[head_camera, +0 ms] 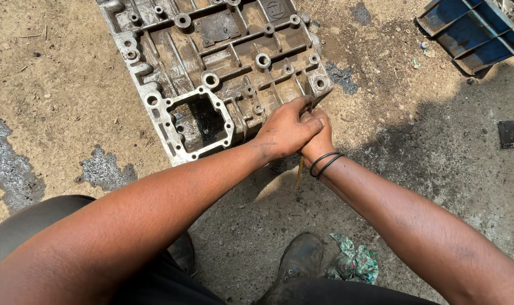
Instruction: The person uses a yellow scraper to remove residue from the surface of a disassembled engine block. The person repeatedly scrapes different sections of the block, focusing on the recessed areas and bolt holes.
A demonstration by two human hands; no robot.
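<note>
Both hands, left hand (286,131) over right hand (318,138), clenched on thin tool (298,172) at metal casing (211,68) edge. Best keep wrists stacked & push steady, w/ casing flat on ground (415,169).

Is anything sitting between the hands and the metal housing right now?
Nothing visible does. The left hand and right hand are clasped together right at the near corner of the ribbed metal housing, gripping a thin tool. Whether the tool touches the housing is hidden by the hands.
</note>
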